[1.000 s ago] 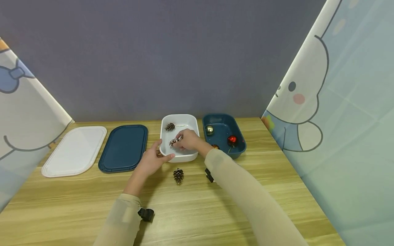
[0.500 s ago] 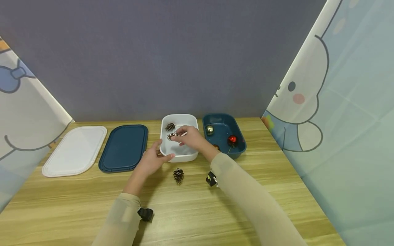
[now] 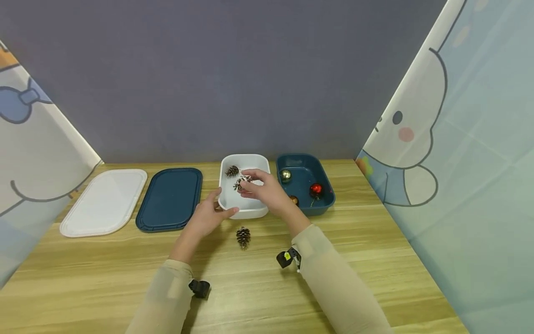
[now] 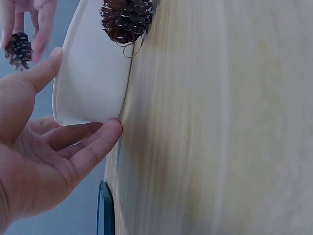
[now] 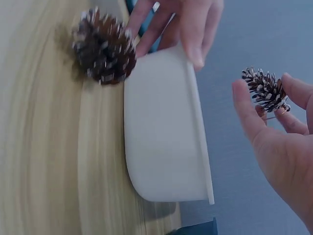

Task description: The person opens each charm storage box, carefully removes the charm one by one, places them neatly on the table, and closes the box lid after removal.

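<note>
My left hand (image 3: 206, 215) grips the near left corner of a white box (image 3: 252, 214), thumb at the rim and fingers against the outer wall. Over that box my right hand (image 3: 269, 190) holds a small pine cone (image 5: 265, 89) with white-tipped scales, above rim height in the right wrist view. A thin cord loop hangs at the cone's end. Inside the white box lies another pine cone (image 3: 232, 171), toward the back left. A third pine cone (image 3: 243, 237) rests on the table just in front of the box, also with a cord loop.
Right of the white box stands a dark blue box (image 3: 301, 185) with a gold ball (image 3: 285, 175), a red ball (image 3: 316, 190) and a copper-coloured ornament (image 3: 294, 200). A blue lid (image 3: 171, 199) and a white lid (image 3: 104, 202) lie flat at left. Behind rises a grey partition (image 3: 233, 83).
My right hand has risen inside the white box area and shifted slightly right, still holding the pine cone. The left hand stays at the box corner.
</note>
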A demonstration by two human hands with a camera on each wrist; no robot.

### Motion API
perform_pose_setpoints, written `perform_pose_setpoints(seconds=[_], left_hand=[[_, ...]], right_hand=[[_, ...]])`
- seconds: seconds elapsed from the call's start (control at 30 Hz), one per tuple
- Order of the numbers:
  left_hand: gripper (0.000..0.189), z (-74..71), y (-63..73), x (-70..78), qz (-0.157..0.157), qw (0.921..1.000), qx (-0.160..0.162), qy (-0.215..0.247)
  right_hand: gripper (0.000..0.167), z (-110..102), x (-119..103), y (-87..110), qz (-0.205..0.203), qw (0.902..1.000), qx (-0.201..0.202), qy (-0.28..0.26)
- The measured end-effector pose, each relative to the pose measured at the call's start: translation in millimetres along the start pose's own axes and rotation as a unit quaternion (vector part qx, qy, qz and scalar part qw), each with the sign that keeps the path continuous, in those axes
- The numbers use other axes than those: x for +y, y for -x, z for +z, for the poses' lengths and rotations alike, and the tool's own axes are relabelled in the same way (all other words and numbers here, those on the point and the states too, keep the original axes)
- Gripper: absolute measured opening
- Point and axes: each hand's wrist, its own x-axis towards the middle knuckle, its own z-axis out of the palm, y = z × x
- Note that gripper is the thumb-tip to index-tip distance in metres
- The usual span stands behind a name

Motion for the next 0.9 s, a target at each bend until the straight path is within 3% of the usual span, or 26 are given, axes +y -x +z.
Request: perform_pose_setpoints(seconds=[0.23, 0.43, 0.63, 0.9], left_hand=[[0.101, 1.3, -0.7, 1.1, 0.009, 0.9999, 0.007, 0.003], [0.102, 2.6, -0.5, 0.3, 0.006, 0.9998, 0.004, 0.016], [0.103, 3.8, -0.7, -0.8, 0.004, 0.9999, 0.007, 0.013], [0.103, 2.4, -0.6, -0.8, 0.008, 0.9999, 0.01, 0.006]], right_hand=[[0.037, -1, -3, 20.1, -0.012, 0.9991, -0.012, -0.04], [0.04, 0, -3, 33.8, -0.007, 0.9966, -0.007, -0.081], [0.057, -3, -2, 47.2, 0.008, 0.9994, 0.009, -0.031], [0.062, -13, 5, 63.1, 0.004, 0.999, 0.024, 0.037]])
